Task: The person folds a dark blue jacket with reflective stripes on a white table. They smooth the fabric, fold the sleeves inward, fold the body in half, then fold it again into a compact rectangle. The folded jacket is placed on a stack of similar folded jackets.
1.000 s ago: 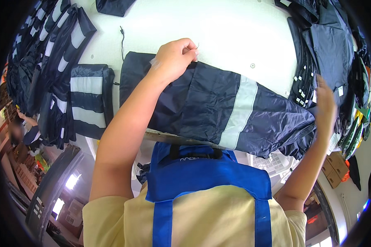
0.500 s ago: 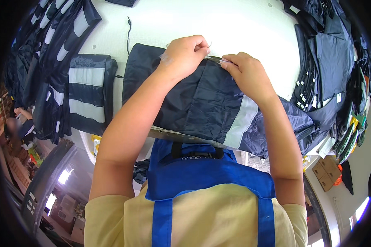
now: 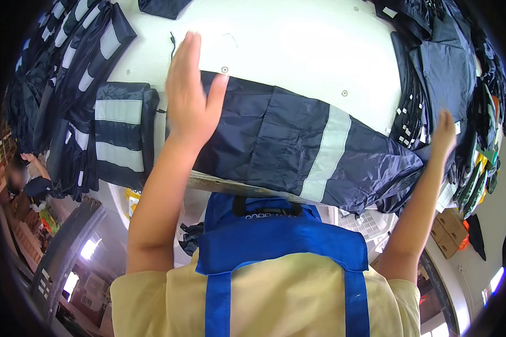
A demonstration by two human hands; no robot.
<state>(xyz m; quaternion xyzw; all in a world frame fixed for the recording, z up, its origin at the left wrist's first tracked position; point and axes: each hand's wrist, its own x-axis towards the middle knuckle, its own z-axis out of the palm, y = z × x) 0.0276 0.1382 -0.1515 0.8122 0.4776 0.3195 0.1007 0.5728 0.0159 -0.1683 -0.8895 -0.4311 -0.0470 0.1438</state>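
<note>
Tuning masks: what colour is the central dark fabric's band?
The band on the dark fabric is pale grey; head view.

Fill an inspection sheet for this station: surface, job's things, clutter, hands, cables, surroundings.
Surface: white table with small round fittings set in it.
Job's things: dark garment with one pale band, lying along the near edge, creased toward its right end.
Clutter: folded bundle with two pale bands at left; banded dark pile beyond it; tagged dark stack at right.
Left hand: open, over the garment's left end; contact unclear.
Right hand: blurred, near the garment's right end; grip unclear.
Cables: short dark cord by the left hand; electrical or not, cannot tell.
Surroundings: another person far left; cardboard boxes lower right.
</note>
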